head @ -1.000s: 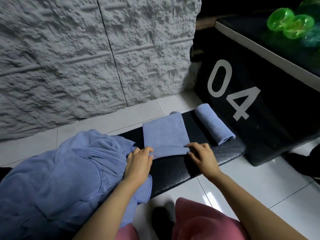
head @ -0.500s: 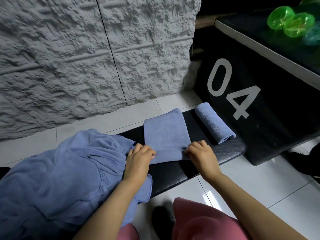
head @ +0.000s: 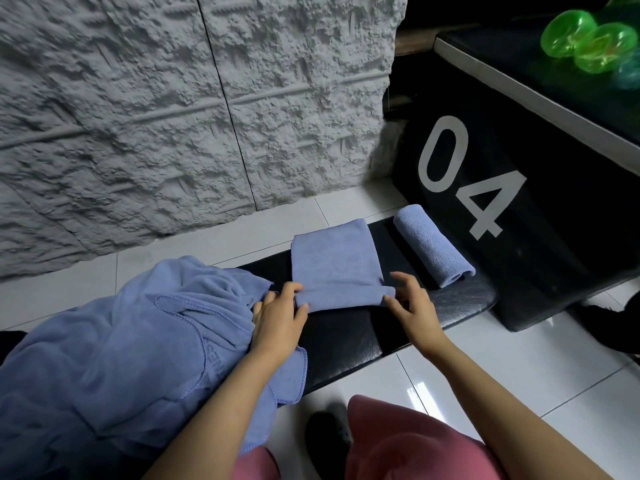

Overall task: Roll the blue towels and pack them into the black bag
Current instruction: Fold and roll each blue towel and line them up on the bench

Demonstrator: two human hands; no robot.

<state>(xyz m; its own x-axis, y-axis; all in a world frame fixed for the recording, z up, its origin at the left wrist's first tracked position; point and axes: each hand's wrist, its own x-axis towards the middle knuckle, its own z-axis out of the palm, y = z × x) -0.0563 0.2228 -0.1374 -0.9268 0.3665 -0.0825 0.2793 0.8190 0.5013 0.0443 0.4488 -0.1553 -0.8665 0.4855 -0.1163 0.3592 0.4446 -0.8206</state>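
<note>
The flat-folded blue microfibre towel [head: 334, 261] is lying across the black padded worktop [head: 346, 344], with its near edge turned up into a short roll facing you. Your left hand [head: 277, 317] is gripping the left end of that roll, fingers curled over the top of it. Your right hand [head: 412, 306] is sitting at the right end with fingers spread and fairly straight. One fingertip is touching the roll's end and the others are lifted clear, so this hand is holding nothing.

Just right of that towel, and apart from it, a tightly rolled blue towel [head: 433, 245] is lying at an angle on the same worktop, its spiral end pointing toward you. To the left, a loose heap of blue towels [head: 121, 358] is covering the worktop's left part and draping over its near edge. Your left wrist is lying against the heap.

Past the worktop's right end, a large black box marked "04" in white [head: 519, 202] is standing on the glossy white tiled floor [head: 519, 375]. Translucent green balls [head: 588, 39] are sitting at top right. A rough grey stone-textured wall [head: 173, 98] is running behind.
</note>
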